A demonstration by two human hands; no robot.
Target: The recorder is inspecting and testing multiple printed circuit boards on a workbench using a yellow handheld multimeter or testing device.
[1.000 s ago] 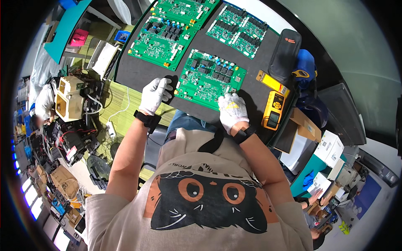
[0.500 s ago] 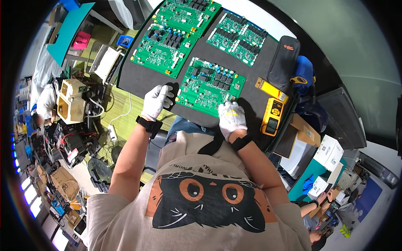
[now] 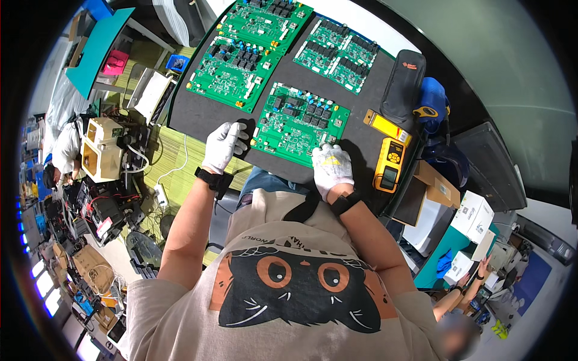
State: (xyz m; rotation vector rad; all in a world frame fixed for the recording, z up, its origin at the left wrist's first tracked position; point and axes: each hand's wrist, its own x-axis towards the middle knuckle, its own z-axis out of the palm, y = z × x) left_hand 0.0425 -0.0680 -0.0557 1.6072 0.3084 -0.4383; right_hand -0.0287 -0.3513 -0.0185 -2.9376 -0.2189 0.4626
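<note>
Two gloved hands sit at the near corners of a green circuit board (image 3: 299, 123) that lies flat on the dark counter (image 3: 198, 111). The board's long axis runs from lower left to upper right, its near long edge facing the person. The left hand (image 3: 223, 144) rests at the board's left short edge, fingers curled against that edge; whether this grip is clenched on the board or only touching it cannot be told. The right hand (image 3: 332, 166) lies over the board's near right corner, fingers bent down onto it, and its grip likewise cannot be told. The board spans the gap between both hands. Three more green boards lie farther back. A yellow meter (image 3: 389, 163) sits just right of the right hand.
</note>
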